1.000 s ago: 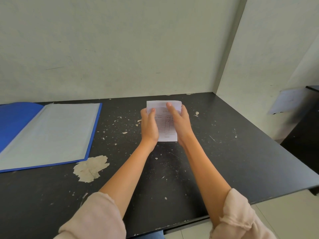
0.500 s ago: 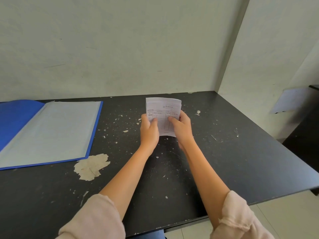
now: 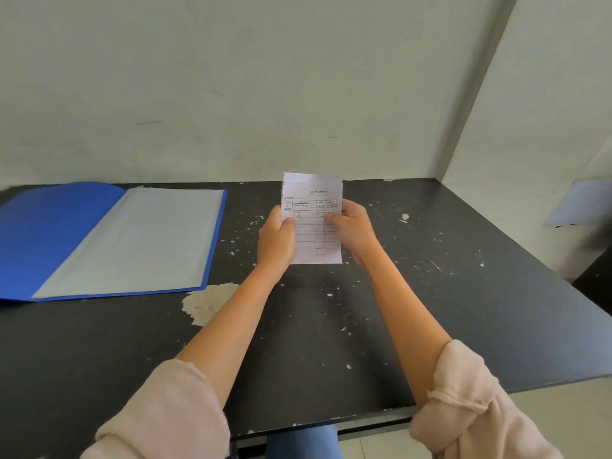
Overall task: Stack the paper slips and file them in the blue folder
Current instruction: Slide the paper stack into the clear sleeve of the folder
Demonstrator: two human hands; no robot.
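Observation:
A stack of white paper slips [image 3: 313, 193] with a printed table and handwriting is held upright above the middle of the black table. My left hand [image 3: 276, 241] grips its left edge and my right hand [image 3: 354, 231] grips its right edge, thumbs on the front. The blue folder [image 3: 53, 233] lies open at the left of the table, its clear inner sleeve [image 3: 139, 240] facing up. The folder is well apart from both hands.
The black table [image 3: 430, 309] has chipped paint flecks and a pale worn patch [image 3: 207, 301] near the folder's front corner. White walls close the back and right. A pale sheet [image 3: 579, 202] sticks to the right wall. The table's front edge runs near my sleeves.
The slips have been raised off the table and tilted upright, facing me. Both hands slid from the top of the stack down to its sides.

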